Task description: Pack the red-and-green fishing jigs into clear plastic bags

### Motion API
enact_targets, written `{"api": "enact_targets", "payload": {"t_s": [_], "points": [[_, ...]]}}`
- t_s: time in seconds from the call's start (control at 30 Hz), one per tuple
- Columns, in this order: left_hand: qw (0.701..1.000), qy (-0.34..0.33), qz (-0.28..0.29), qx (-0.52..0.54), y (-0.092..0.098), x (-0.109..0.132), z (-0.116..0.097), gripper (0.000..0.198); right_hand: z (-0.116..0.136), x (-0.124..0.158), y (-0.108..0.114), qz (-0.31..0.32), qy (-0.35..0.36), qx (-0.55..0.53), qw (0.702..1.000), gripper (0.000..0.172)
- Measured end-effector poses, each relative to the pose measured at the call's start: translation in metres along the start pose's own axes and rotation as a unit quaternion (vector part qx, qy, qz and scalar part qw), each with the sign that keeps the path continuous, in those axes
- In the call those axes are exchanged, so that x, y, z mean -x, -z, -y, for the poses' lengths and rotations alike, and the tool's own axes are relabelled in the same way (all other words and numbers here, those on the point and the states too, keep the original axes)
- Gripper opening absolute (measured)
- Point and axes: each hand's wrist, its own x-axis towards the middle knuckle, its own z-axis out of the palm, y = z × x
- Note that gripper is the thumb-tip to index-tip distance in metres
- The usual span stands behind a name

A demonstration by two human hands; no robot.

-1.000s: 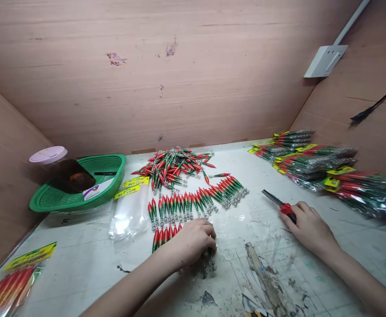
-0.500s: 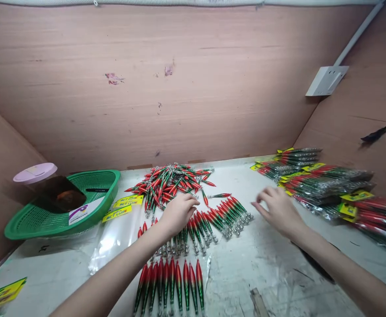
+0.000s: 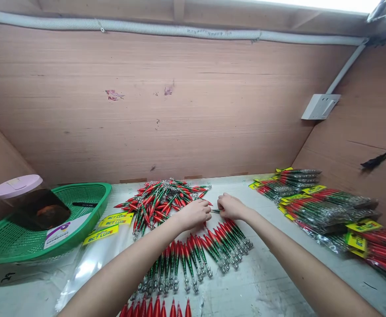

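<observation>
Red-and-green squid lures with silver hook crowns lie before me, in a loose heap [image 3: 161, 200] at the back and in a fanned row [image 3: 188, 259] nearer me. My right hand [image 3: 231, 206] is closed at the heap's right, pinching a squid lure [image 3: 215, 211] whose green part pokes out leftward. Just left of it, my left hand [image 3: 196, 214] has curled fingers near the heap's right edge; what they grip, if anything, is hidden. More lures [image 3: 156, 308] stand in a line at the bottom edge, cut off by the frame.
On the left sit a green basket [image 3: 103, 193] with a lidded tub [image 3: 34, 207], and clear bags with yellow header cards [image 3: 102, 234]. Bagged lures [image 3: 331, 204] are stacked along the right. A wooden wall [image 3: 179, 110] closes off the back, with a white switch box [image 3: 321, 107].
My right hand has moved left and closed on a lure that lay beside the heap. My left hand has shifted slightly right, toward it. The view has tilted up.
</observation>
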Motion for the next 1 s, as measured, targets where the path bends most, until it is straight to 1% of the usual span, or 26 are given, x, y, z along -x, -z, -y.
{"api": "enact_targets", "payload": {"t_s": [0.07,0.1,0.17,0.23,0.3,0.37,0.43,0.47,0.53,0.57,0.6,0.67,0.7,0.73,0.8,0.9,1.0], "points": [[0.996,0.037,-0.059,0.062,0.002,0.004,0.002,0.019,-0.008,0.005,0.002,-0.034,-0.026,-0.056,0.997,0.024],[0.989,0.061,-0.096,0.094,0.002,0.006,0.003,0.018,-0.011,0.01,0.004,-0.058,-0.038,-0.088,0.994,0.024],[0.963,0.119,-0.18,0.163,0.004,0.01,0.002,0.017,-0.015,0.024,0.006,-0.119,-0.057,-0.156,0.979,0.026],[0.917,0.176,-0.268,0.238,0.006,0.014,-0.001,0.014,-0.013,0.045,0.009,-0.187,-0.07,-0.23,0.953,0.032],[0.857,0.223,-0.342,0.316,0.009,0.019,-0.009,0.011,-0.004,0.069,0.013,-0.244,-0.078,-0.304,0.917,0.041],[0.795,0.255,-0.38,0.398,0.014,0.027,-0.023,0.017,0.011,0.096,0.017,-0.275,-0.081,-0.364,0.886,0.049],[0.747,0.273,-0.374,0.477,0.021,0.038,-0.044,0.025,0.029,0.12,0.021,-0.273,-0.079,-0.435,0.855,0.053],[0.731,0.278,-0.359,0.509,0.025,0.044,-0.057,0.027,0.039,0.131,0.023,-0.259,-0.074,-0.485,0.832,0.052],[0.694,0.294,-0.32,0.574,0.033,0.058,-0.082,0.029,0.057,0.148,0.028,-0.209,-0.053,-0.596,0.774,0.046],[0.663,0.306,-0.297,0.616,0.037,0.065,-0.093,0.028,0.065,0.155,0.03,-0.176,-0.041,-0.643,0.745,0.043],[0.625,0.315,-0.273,0.66,0.04,0.071,-0.104,0.028,0.072,0.16,0.032,-0.143,-0.03,-0.674,0.724,0.04],[0.559,0.324,-0.231,0.728,0.047,0.081,-0.121,0.03,0.083,0.166,0.034,-0.089,-0.02,-0.695,0.713,0.04],[0.541,0.321,-0.215,0.747,0.05,0.085,-0.127,0.031,0.087,0.168,0.034,-0.071,-0.022,-0.696,0.714,0.042],[0.539,0.317,-0.202,0.753,0.052,0.089,-0.131,0.032,0.091,0.17,0.034,-0.06,-0.025,-0.696,0.715,0.044],[0.544,0.308,-0.182,0.759,0.054,0.093,-0.138,0.032,0.098,0.171,0.032,-0.058,-0.028,-0.699,0.712,0.044],[0.551,0.295,-0.162,0.764,0.054,0.098,-0.143,0.032,0.107,0.171,0.029,-0.062,-0.017,-0.714,0.697,0.035],[0.552,0.291,-0.15,0.766,0.053,0.101,-0.146,0.031,0.115,0.171,0.026,-0.058,-0.008,-0.723,0.689,0.032]]}}
